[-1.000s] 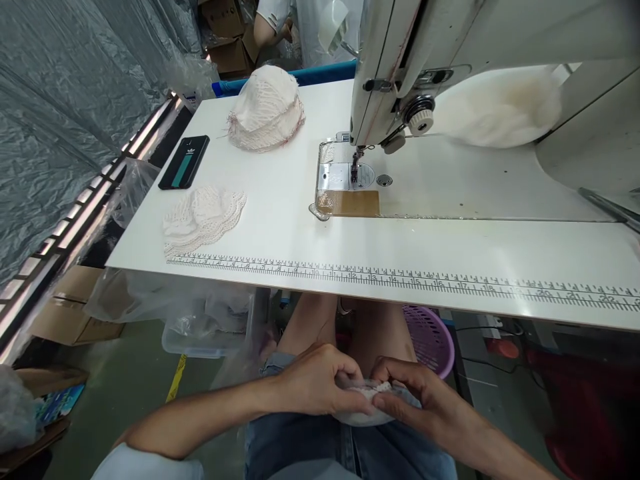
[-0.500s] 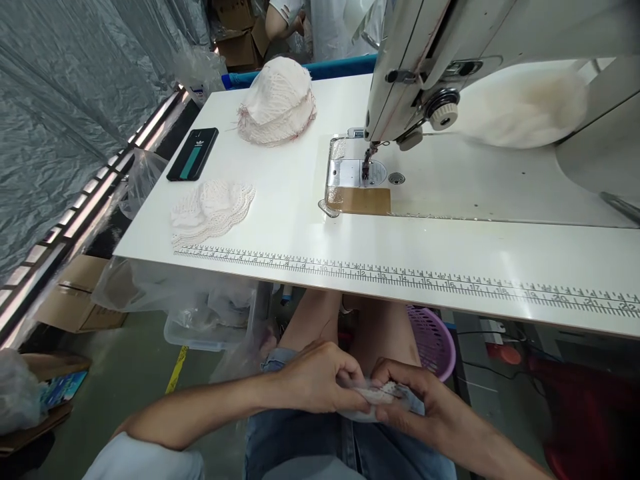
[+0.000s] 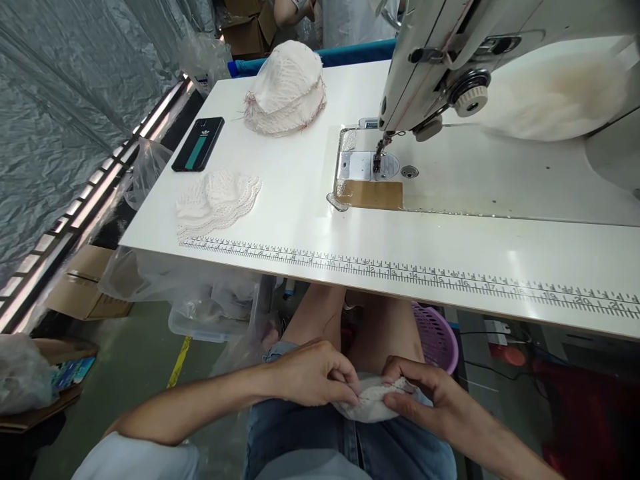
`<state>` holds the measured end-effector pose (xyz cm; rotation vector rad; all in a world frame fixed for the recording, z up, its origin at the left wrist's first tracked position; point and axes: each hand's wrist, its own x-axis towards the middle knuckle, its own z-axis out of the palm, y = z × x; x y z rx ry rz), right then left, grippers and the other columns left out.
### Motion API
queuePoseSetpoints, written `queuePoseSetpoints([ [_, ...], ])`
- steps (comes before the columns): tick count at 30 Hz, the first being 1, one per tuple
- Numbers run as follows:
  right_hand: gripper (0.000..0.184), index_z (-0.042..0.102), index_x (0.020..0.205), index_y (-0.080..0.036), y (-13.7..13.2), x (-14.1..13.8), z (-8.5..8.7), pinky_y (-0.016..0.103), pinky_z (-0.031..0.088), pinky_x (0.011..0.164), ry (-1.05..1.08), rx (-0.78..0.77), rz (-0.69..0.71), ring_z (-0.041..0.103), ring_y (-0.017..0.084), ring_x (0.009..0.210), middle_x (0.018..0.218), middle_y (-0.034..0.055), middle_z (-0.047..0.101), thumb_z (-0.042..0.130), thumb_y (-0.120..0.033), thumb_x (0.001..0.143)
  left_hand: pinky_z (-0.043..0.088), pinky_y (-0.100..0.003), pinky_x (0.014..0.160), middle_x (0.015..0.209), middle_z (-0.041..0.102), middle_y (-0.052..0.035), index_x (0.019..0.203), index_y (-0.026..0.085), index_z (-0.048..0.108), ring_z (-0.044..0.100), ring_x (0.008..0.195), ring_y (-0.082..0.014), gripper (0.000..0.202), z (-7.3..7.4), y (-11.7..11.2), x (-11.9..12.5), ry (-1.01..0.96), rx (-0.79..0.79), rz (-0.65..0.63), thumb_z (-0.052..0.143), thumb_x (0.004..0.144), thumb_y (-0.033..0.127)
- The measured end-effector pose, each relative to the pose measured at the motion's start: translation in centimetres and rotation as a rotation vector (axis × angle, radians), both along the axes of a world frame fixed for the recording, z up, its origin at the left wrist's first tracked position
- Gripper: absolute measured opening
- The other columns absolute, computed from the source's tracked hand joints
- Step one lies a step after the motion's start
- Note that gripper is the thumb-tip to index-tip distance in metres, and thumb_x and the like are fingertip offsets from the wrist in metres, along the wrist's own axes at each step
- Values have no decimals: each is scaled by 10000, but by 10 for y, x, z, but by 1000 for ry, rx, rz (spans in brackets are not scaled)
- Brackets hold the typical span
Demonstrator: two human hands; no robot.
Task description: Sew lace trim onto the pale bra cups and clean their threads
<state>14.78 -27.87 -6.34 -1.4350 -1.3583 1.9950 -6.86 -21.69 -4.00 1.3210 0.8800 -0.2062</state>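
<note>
Over my lap, both hands grip a small white fabric piece [image 3: 370, 399] with a lacy edge; its full shape is partly hidden by my fingers. My left hand [image 3: 320, 375] pinches its left end. On the other end, my right hand [image 3: 425, 393] has thumb and fingers closed round the cloth. On the table above lies a flat white lace piece [image 3: 217, 201] with a scalloped edge. Behind it sits a stack of cream fabric caps [image 3: 286, 90] with frayed reddish edges.
A sewing machine [image 3: 440, 80] stands on the white table [image 3: 295, 220], its needle foot [image 3: 379, 160] lowered near the plate. A black phone [image 3: 199, 145] lies at the left. Under the table are a purple basket [image 3: 437, 337] and a clear plastic bin [image 3: 210, 323]. A person's arm [image 3: 290, 12] shows beyond.
My hands have drawn slightly apart, and more of the white fabric shows between them. The view has shifted a little, so the table and machine appear moved.
</note>
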Motion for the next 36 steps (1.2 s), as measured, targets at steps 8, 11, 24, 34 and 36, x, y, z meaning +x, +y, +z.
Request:
queuePoseSetpoints([
  [8,315,538,747,-191,4,-1,5,239,331,609,23,-52,41,409,136,669,681,-25,467,594,-499,786,304,-161,487,571,565,32,883,148,723,428,524,-72,201,-2,3,-5,-63,-80,-12,638,743,264],
  [11,301,546,761,-187,4,-2,5,235,313,599,51,-61,35,387,126,657,680,-32,454,600,-482,791,360,-170,553,646,613,5,918,152,715,493,589,-92,213,-2,4,-7,-91,-107,-14,597,772,253],
  [24,293,515,739,-194,2,-9,10,228,289,552,-30,-1,34,358,123,621,645,-37,419,566,-476,801,235,-199,484,560,435,51,715,124,657,323,537,-69,353,-9,-7,9,-112,-14,99,673,699,475],
  [34,283,517,714,-204,2,-4,12,223,303,572,-62,65,56,375,130,646,659,-37,418,574,-465,807,306,-172,520,615,549,33,739,113,684,462,585,-86,291,-6,-5,3,-58,-14,109,706,672,396],
  [36,271,520,715,-204,2,-4,12,222,306,572,-68,77,55,382,129,644,657,-38,426,574,-450,812,287,-170,509,585,511,44,713,112,674,432,568,-75,278,-5,-5,3,-66,-11,101,709,674,386],
])
